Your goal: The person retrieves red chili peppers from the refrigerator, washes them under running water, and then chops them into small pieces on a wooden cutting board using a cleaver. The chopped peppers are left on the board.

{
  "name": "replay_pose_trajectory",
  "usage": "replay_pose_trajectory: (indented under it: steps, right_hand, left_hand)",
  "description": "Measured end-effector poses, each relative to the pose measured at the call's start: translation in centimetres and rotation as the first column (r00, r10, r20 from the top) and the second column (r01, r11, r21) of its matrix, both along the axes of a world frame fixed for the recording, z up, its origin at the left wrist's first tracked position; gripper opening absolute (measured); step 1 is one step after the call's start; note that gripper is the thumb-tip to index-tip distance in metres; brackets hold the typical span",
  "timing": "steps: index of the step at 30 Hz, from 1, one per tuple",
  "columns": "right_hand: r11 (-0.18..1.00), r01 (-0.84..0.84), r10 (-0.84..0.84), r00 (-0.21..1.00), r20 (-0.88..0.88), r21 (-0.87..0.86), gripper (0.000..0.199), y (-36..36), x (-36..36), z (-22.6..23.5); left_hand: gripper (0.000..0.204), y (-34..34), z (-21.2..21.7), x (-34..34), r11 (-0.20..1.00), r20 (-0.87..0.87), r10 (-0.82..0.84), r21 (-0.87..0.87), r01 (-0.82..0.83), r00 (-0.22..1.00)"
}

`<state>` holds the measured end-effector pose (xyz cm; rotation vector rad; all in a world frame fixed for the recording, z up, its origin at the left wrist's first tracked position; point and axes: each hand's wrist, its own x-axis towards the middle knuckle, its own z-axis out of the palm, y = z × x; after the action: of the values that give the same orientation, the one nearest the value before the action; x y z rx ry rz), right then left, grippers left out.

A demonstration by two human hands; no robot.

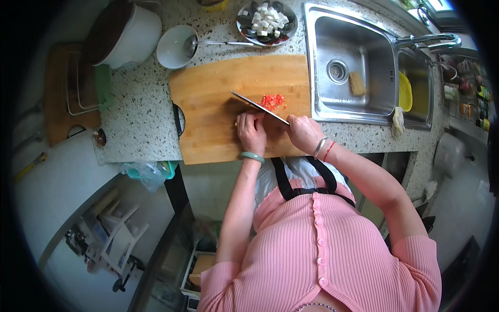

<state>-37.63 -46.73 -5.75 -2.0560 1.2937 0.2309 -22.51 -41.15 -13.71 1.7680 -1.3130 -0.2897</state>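
A wooden cutting board [218, 112] lies on the counter in front of me. My right hand [305, 136] is wrapped round the handle of a kitchen knife, whose blade [258, 107] slants toward the far left over the board. Finely chopped red pieces [272, 101], perhaps chili or pepper, lie in a small heap just beyond the blade. On the near side of the blade, my left hand [251, 132] rests on the board with curled fingers close to the knife. Whatever lies under those fingertips is hidden.
Beyond the board stand a white bowl [176, 48], with a metal spoon [223, 43] across it, and a plate of white cubes and dark pieces [268, 23]. A steel sink [358, 47] holding a sponge [357, 83] adjoins the board's right. A large white pot [130, 39] stands far left.
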Motion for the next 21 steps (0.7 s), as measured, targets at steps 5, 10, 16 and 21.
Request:
replay_pose_trajectory:
  steps: [5,10,16,21]
  right_hand:
    - [0.998,0.053,-0.054,0.997,0.054,0.026,0.03,-0.9,-0.7,0.9]
    - [0.982,0.073,-0.081,0.996,0.044,0.175,0.032,-1.1,-1.2,1.6]
    - [0.979,0.096,-0.118,0.987,0.113,0.182,0.032,-0.4,-1.0,-0.3]
    - [0.981,0.137,-0.154,0.981,0.118,0.14,0.033,-1.0,0.7,-1.4]
  left_hand:
    - [0.009,0.2,0.0,-0.1,1.0,-0.039,0.012,-0.018,-0.013,0.999]
    - [0.012,0.3,-0.3,-0.1,0.999,-0.017,0.023,-0.022,-0.023,1.0]
    - [0.009,0.1,0.2,0.0,0.999,-0.024,-0.037,-0.008,0.037,0.999]
    - [0.009,0.1,0.2,0.2,0.999,-0.017,-0.041,-0.009,0.041,0.999]
